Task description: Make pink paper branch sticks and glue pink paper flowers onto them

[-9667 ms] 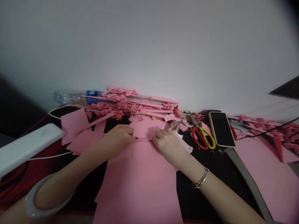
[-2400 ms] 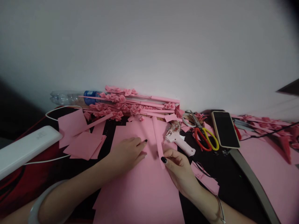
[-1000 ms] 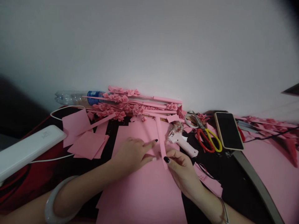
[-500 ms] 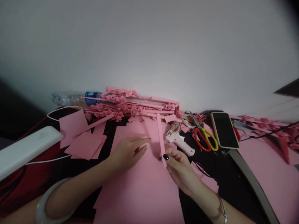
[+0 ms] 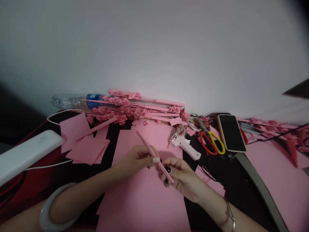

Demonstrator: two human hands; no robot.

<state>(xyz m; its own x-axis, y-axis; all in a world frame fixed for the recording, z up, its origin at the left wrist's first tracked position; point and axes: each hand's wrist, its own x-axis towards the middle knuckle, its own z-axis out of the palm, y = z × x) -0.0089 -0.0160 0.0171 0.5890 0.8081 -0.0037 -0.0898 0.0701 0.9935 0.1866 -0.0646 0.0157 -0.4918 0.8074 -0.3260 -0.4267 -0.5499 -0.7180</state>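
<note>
A narrow folded strip of pink paper [image 5: 145,141] slants between both hands, its upper end to the left and its lower end to the right. My left hand [image 5: 138,158] pinches it near the middle, thumb on top. Close to the lower end, my right hand [image 5: 182,174] grips the strip between thumb and fingers. Beneath the hands lie large pink paper sheets [image 5: 145,206]. Just beyond my right hand, a pink glue gun [image 5: 184,145] rests on its side, its nozzle pointing left.
Scissors with red and yellow handles [image 5: 212,143] and a phone [image 5: 231,133] lie at the right. Pink paper flowers [image 5: 125,112] line the wall beside a plastic bottle [image 5: 70,100]. Square pink sheets [image 5: 88,149] and a white oblong device [image 5: 31,153] sit at the left.
My left hand has moved right and taken hold of the strip. The strip has turned from nearly upright to slanting left. My right hand has shifted slightly down and left.
</note>
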